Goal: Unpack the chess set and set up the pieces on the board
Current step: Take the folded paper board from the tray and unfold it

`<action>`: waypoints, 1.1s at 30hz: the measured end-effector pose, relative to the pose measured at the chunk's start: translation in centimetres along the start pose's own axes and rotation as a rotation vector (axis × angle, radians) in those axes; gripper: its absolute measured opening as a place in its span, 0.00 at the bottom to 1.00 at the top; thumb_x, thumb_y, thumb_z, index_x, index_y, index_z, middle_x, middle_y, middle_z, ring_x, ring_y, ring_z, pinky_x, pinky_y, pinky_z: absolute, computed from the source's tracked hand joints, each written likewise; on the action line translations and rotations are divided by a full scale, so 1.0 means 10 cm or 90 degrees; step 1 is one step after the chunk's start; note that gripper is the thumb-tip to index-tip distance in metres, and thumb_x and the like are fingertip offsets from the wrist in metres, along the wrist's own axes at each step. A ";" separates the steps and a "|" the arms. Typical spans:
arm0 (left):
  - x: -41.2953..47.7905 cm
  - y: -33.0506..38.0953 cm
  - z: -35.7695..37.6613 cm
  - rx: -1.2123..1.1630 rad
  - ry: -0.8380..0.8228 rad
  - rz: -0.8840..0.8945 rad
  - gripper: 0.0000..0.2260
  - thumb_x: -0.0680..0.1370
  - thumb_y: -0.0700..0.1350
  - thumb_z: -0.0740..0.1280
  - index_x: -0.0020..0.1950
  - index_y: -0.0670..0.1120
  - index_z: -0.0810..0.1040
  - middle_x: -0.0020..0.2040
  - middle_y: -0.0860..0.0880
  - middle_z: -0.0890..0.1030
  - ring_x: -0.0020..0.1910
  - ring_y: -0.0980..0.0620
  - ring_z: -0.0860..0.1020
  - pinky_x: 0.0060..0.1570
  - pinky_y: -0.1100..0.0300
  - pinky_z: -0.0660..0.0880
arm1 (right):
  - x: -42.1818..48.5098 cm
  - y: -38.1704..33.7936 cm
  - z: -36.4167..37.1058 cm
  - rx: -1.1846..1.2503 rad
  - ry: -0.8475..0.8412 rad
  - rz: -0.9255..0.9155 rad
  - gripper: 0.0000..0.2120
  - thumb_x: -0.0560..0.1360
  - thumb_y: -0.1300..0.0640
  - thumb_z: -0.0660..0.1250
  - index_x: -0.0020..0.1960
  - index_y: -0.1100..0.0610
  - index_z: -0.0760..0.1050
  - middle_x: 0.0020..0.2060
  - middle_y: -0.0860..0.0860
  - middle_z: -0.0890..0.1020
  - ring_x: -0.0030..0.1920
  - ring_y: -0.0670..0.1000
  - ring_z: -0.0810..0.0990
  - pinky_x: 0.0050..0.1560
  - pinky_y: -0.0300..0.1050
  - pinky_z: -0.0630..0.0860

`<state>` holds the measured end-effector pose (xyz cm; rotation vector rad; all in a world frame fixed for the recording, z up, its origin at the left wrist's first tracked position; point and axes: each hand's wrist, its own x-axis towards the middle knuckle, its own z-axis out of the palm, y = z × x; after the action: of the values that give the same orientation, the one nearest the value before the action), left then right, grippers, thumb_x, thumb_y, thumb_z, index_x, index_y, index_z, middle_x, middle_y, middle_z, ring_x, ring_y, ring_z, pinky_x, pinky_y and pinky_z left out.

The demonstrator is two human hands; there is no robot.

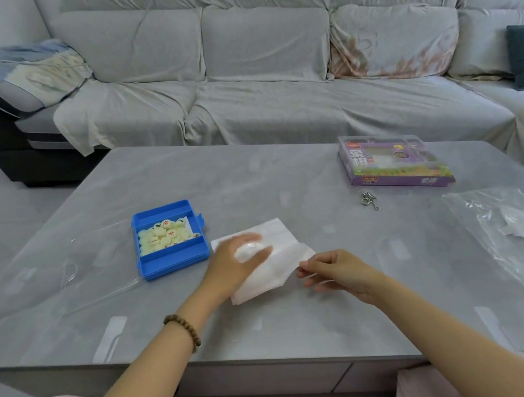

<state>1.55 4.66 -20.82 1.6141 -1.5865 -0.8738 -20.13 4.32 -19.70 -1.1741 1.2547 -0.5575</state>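
A folded white paper board [278, 238] lies on the grey table [252, 180] in front of me. My left hand [235, 262] rests flat on its left part, blurred by motion. My right hand [336, 271] pinches the paper's right corner between thumb and fingers. To the left stands an open blue plastic box [171, 259] holding several cream round chess pieces [164, 236] with red and dark characters. Its clear lid [99, 264] lies flat on the table further left.
A purple chess set package [392, 162] sits at the back right, with a small metal ring puzzle [369, 200] in front of it. A crumpled clear plastic bag [516, 226] lies at the right edge. A grey sofa [260, 69] stands behind the table.
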 end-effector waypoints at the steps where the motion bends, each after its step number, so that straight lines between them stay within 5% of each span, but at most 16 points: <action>1: -0.03 0.00 0.03 0.030 -0.068 0.013 0.22 0.71 0.61 0.68 0.63 0.55 0.75 0.64 0.59 0.73 0.66 0.58 0.69 0.59 0.65 0.63 | 0.01 0.00 0.00 -0.016 0.018 -0.003 0.09 0.75 0.55 0.67 0.49 0.59 0.81 0.44 0.50 0.84 0.39 0.46 0.82 0.37 0.35 0.77; 5: -0.10 -0.10 0.12 0.277 -0.192 0.063 0.31 0.70 0.64 0.68 0.70 0.57 0.67 0.72 0.56 0.65 0.71 0.56 0.62 0.69 0.60 0.59 | 0.05 0.01 0.03 -0.021 0.049 0.057 0.10 0.75 0.52 0.67 0.49 0.59 0.79 0.43 0.53 0.84 0.36 0.49 0.82 0.35 0.39 0.79; 9: -0.15 -0.19 0.11 0.306 -0.196 0.068 0.28 0.72 0.61 0.67 0.70 0.58 0.65 0.74 0.57 0.62 0.73 0.56 0.59 0.69 0.60 0.57 | 0.10 0.05 0.07 0.032 0.104 0.056 0.11 0.77 0.55 0.65 0.51 0.63 0.78 0.40 0.54 0.82 0.32 0.48 0.81 0.33 0.39 0.79; 13: -0.14 -0.20 0.02 0.179 -0.194 0.045 0.19 0.73 0.58 0.67 0.63 0.58 0.74 0.67 0.58 0.72 0.66 0.58 0.69 0.63 0.66 0.62 | 0.15 0.06 0.07 0.064 0.141 0.051 0.08 0.76 0.57 0.66 0.47 0.62 0.78 0.37 0.54 0.80 0.31 0.49 0.79 0.31 0.38 0.77; 15: -0.14 -0.17 -0.05 0.131 -0.192 0.029 0.11 0.75 0.56 0.66 0.56 0.58 0.79 0.55 0.59 0.78 0.55 0.59 0.74 0.56 0.67 0.67 | 0.14 0.07 0.07 0.080 0.154 0.051 0.08 0.75 0.56 0.68 0.44 0.62 0.78 0.35 0.53 0.79 0.30 0.49 0.78 0.29 0.38 0.76; 17: -0.13 -0.15 -0.10 0.085 -0.156 0.002 0.09 0.77 0.54 0.63 0.39 0.55 0.77 0.36 0.54 0.74 0.36 0.57 0.70 0.39 0.67 0.66 | 0.13 0.08 0.05 0.090 0.168 0.049 0.09 0.74 0.55 0.69 0.42 0.61 0.77 0.34 0.53 0.79 0.28 0.48 0.78 0.28 0.38 0.75; 19: -0.11 -0.13 -0.13 0.033 -0.109 -0.021 0.16 0.77 0.54 0.64 0.31 0.49 0.69 0.29 0.52 0.66 0.30 0.55 0.64 0.31 0.66 0.62 | 0.14 0.10 0.04 0.077 0.213 0.023 0.11 0.74 0.52 0.69 0.41 0.60 0.76 0.35 0.54 0.79 0.29 0.49 0.77 0.28 0.39 0.74; 24: -0.04 0.17 -0.18 -0.321 0.054 -0.148 0.12 0.76 0.51 0.67 0.47 0.43 0.81 0.37 0.51 0.80 0.29 0.62 0.77 0.31 0.72 0.70 | 0.06 -0.06 0.08 -0.077 0.443 -0.318 0.07 0.74 0.53 0.68 0.50 0.54 0.75 0.48 0.45 0.78 0.50 0.43 0.76 0.49 0.33 0.69; 28: 0.05 0.49 -0.21 -0.449 0.083 -0.173 0.10 0.74 0.53 0.69 0.48 0.47 0.81 0.43 0.49 0.83 0.43 0.51 0.80 0.45 0.60 0.76 | -0.04 -0.37 0.29 -0.137 0.237 -0.381 0.11 0.75 0.54 0.67 0.57 0.47 0.75 0.57 0.42 0.78 0.58 0.39 0.75 0.58 0.29 0.67; 33: 0.07 0.91 -0.25 -0.448 0.131 -0.054 0.08 0.72 0.52 0.71 0.43 0.48 0.81 0.39 0.50 0.84 0.38 0.54 0.82 0.32 0.66 0.76 | -0.07 -0.62 0.51 -0.115 0.108 -0.372 0.24 0.73 0.45 0.67 0.68 0.45 0.67 0.64 0.40 0.73 0.64 0.38 0.70 0.64 0.40 0.68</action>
<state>-1.15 3.97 -11.75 1.2117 -0.9187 -1.1109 -14.04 4.60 -14.43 -1.6891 1.1101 -1.0054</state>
